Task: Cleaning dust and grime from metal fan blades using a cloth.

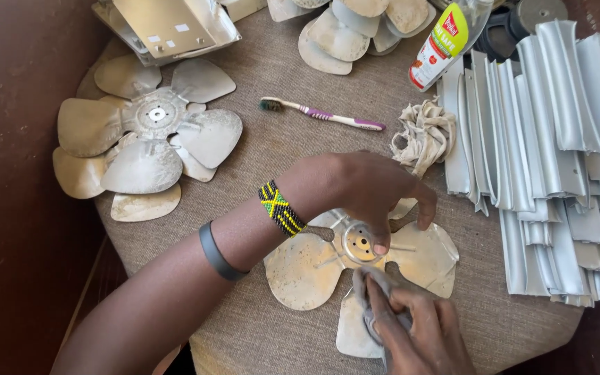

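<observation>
— The metal fan blade (pixel 314 267) is shown flat on the cloth-covered counter (pixel 279 146), at about six o'clock in the head view, directly beneath both hands. How far along is the wiping judged to be?

— Roughly midway, by the look of it. The hub (pixel 360 243) is seen bright and fairly clean, while the lobe at eight o'clock is still filmed with tan dust. The lobe at three o'clock appears partly cleared.

— And how are the hands placed?

— The left hand (pixel 355 187) is pressed down on the blade, fingertips spread over the hub and the upper lobe, closed on nothing. The right hand (pixel 418 333) is clamped on a grey rag (pixel 376 292), which is held against the lobe at six o'clock.

— What else is pictured?

— A stack of dusty blades (pixel 144 139) is seen at ten o'clock, apparently untouched, and another pile (pixel 355 28) at twelve. A toothbrush (pixel 321 114), a crumpled cloth (pixel 425 135) and a squeeze bottle (pixel 446 42) are laid near one o'clock; grey metal slats (pixel 557 153) are heaped at three o'clock.

— How does the blade itself look?

— Thin, pale, several-lobed, with small holes pierced around the hub.
</observation>
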